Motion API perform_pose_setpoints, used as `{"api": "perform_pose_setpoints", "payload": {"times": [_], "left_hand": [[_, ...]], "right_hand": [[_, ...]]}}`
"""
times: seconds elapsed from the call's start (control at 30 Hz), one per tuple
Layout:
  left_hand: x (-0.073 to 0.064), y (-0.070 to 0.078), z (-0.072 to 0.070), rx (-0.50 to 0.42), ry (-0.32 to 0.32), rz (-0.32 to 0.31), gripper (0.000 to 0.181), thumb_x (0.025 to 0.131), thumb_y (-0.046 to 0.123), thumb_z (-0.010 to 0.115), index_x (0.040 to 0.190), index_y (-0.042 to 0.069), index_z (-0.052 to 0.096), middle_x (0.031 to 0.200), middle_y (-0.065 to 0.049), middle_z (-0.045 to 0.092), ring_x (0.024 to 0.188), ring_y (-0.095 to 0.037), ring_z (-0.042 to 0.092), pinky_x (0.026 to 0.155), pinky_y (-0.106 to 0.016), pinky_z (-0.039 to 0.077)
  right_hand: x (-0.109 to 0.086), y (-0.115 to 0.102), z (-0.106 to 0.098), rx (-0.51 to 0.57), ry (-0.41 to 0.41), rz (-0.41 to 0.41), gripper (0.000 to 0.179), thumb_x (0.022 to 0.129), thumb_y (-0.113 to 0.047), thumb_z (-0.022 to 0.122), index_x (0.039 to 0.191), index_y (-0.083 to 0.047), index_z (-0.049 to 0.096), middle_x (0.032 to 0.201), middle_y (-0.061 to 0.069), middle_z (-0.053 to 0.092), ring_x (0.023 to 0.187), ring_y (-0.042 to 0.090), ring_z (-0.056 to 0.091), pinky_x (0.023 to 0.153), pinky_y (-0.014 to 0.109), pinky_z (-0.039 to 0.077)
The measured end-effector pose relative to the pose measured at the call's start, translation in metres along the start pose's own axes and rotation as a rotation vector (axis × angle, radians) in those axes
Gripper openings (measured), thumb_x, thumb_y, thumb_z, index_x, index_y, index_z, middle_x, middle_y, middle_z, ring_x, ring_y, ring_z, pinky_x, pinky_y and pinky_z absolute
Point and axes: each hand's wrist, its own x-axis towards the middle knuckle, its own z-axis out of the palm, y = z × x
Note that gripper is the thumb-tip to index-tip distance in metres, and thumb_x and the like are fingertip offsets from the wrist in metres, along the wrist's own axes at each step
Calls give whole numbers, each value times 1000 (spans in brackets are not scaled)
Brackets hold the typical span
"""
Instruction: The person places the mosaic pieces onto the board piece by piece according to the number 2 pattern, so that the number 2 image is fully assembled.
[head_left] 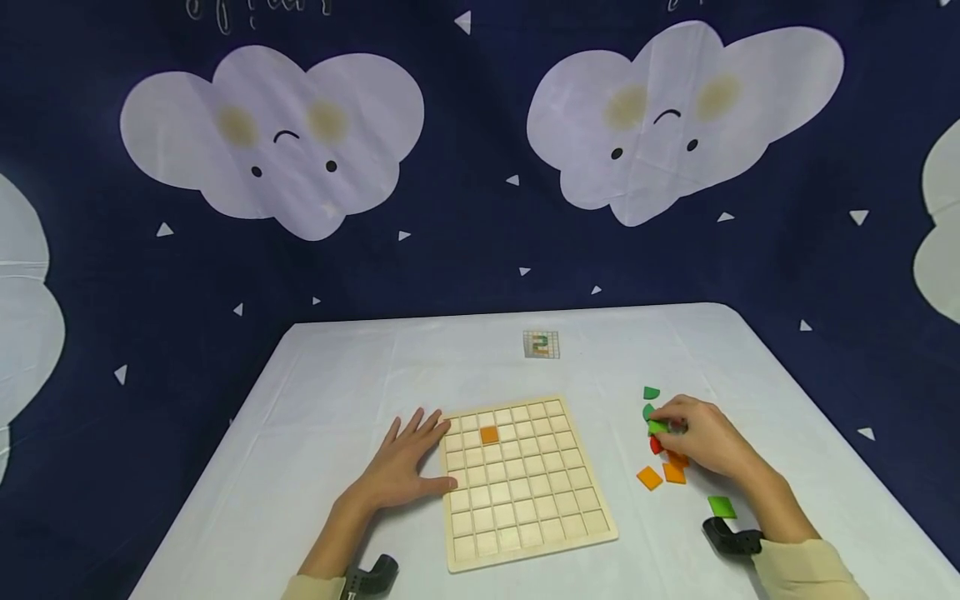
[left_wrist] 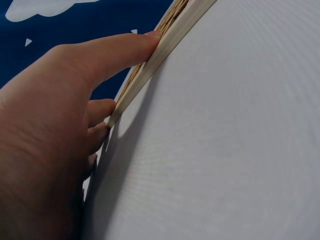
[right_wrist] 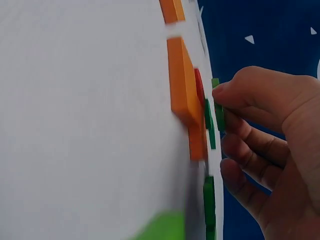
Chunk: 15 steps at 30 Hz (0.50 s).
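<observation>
My right hand (head_left: 701, 432) pinches a light green square tile (head_left: 657, 427) between thumb and fingers, over the small pile at the right. The right wrist view shows this green tile (right_wrist: 218, 115) edge-on at the thumb tip. Around that hand lie dark green rounded pieces (head_left: 651, 392), a red piece (head_left: 656, 445) and several orange square tiles (head_left: 649, 477). With fingers spread, my left hand (head_left: 401, 467) rests against the left edge of a wooden grid board (head_left: 525, 512), its thumb on the rim. One orange tile (head_left: 489, 435) sits in a cell of the board's second row from the far side.
A small picture card (head_left: 541, 344) with a grid pattern lies toward the back of the white table (head_left: 360, 367). Another light green tile (head_left: 722, 507) is near my right wrist. Behind the table hangs a dark blue cloth (head_left: 480, 250) with clouds.
</observation>
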Motion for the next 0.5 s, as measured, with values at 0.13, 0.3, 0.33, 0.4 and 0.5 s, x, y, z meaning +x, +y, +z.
{"api": "perform_pose_setpoints", "payload": {"times": [0.13, 0.3, 0.33, 0.4, 0.5], "left_hand": [[-1, 0, -1, -6, 5, 5, 98, 72, 77, 59, 149, 20, 38, 157, 3, 24, 145, -21, 9, 115, -48, 0], [-1, 1, -2, -5, 7, 7, 98, 72, 76, 59, 149, 21, 37, 157, 4, 23, 145, -21, 9, 115, -47, 0], [-1, 2, -2, -8, 6, 7, 98, 72, 76, 59, 150, 21, 37, 157, 4, 23, 145, -21, 8, 115, -47, 0], [-1, 2, -1, -12, 7, 5, 97, 72, 76, 59, 149, 21, 38, 157, 4, 23, 145, -21, 8, 115, -47, 0], [-1, 1, -1, -19, 9, 5, 97, 72, 76, 59, 149, 21, 39, 156, 3, 24, 145, -21, 9, 115, -48, -1]], "right_hand": [[5, -5, 5, -4, -10, -12, 25, 80, -17, 77, 104, -13, 74, 91, -5, 60, 75, 15, 49, 58, 26, 42], [10, -13, 8, 20, -13, -34, 28, 79, -16, 77, 106, -12, 73, 88, -2, 58, 73, 15, 49, 57, 26, 42], [11, -15, 9, 26, -14, -41, 28, 79, -15, 77, 107, -11, 73, 88, -2, 58, 73, 14, 49, 58, 26, 43], [13, -18, 10, 33, -19, -56, 27, 80, -14, 76, 107, -11, 73, 88, -2, 57, 73, 14, 49, 58, 26, 43], [17, -24, 12, 42, -32, -77, 26, 81, -14, 75, 107, -12, 73, 89, -4, 57, 73, 14, 50, 57, 26, 43]]}}
